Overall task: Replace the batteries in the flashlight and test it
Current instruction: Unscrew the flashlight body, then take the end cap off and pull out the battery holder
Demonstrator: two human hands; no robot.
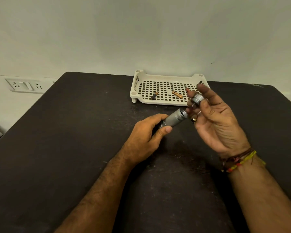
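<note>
My left hand grips a grey metal flashlight body near its lower end, holding it tilted above the table with its open end pointing up and right. My right hand is raised beside that open end and pinches the flashlight's small grey end cap between thumb and fingertips, apart from the body. Two batteries lie in the white tray: a dark one at the left and a copper-coloured one nearer the middle.
The perforated white tray stands at the back edge of the dark table, against the pale wall. A wall socket panel is at the far left. Thread bracelets circle my right wrist.
</note>
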